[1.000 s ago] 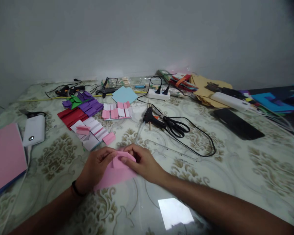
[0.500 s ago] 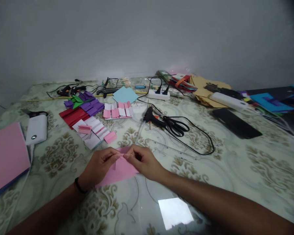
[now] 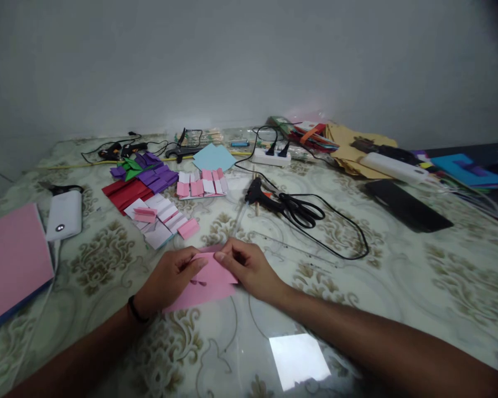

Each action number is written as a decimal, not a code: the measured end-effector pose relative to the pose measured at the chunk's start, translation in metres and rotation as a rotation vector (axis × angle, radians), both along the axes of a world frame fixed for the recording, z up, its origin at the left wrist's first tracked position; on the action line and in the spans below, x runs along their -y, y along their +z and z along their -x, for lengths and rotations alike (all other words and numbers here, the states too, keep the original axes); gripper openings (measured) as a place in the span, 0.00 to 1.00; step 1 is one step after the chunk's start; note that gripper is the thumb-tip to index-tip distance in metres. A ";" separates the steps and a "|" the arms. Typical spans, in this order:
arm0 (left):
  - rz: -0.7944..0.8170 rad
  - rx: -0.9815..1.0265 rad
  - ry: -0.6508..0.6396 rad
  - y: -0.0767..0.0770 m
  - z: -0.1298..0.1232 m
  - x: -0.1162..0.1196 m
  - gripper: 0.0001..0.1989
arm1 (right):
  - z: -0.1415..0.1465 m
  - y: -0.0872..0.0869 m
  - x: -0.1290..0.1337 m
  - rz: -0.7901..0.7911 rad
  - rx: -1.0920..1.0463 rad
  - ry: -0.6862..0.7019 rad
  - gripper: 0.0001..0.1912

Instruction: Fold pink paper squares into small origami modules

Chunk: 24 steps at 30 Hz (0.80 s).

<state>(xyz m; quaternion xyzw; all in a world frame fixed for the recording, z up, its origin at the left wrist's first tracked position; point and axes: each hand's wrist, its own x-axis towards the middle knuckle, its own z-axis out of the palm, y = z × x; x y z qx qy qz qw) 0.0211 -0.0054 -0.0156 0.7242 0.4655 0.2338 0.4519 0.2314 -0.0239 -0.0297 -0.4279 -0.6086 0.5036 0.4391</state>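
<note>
Pink paper [image 3: 216, 270], with a folded flap, is held just above the patterned table. My left hand [image 3: 172, 276] pinches its upper left edge between thumb and fingers. On the upper right edge, my right hand [image 3: 249, 268] has its thumb on top and its fingers curled behind. More pink paper spreads below the flap toward the table. Folded white and pink pieces [image 3: 161, 221] lie beyond my left hand, and a black glue gun [image 3: 261, 194] with a coiled cord rests beyond my right hand.
A pink sheet stack [image 3: 14, 260], white power bank [image 3: 65, 214] and scissors [image 3: 62, 188] lie left. Folded red paper [image 3: 126, 193], purple pieces [image 3: 157, 178], blue paper [image 3: 213, 158] and a power strip [image 3: 271, 157] are farther back. A black phone [image 3: 406, 204] lies right.
The pink flap now stands flatter and more visible between my hands. My left thumb has shifted slightly, and my fingertips are a little farther apart. The whole view has moved slightly.
</note>
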 end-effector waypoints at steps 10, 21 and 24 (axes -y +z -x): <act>-0.065 0.030 0.032 0.003 0.000 0.002 0.15 | 0.000 0.006 0.000 -0.117 0.222 0.066 0.22; -0.089 -0.058 0.005 0.004 -0.001 0.001 0.17 | 0.002 0.004 0.001 -0.023 0.158 0.085 0.22; -0.091 -0.066 0.009 0.003 -0.001 0.001 0.17 | 0.002 0.004 0.001 0.013 0.121 0.088 0.23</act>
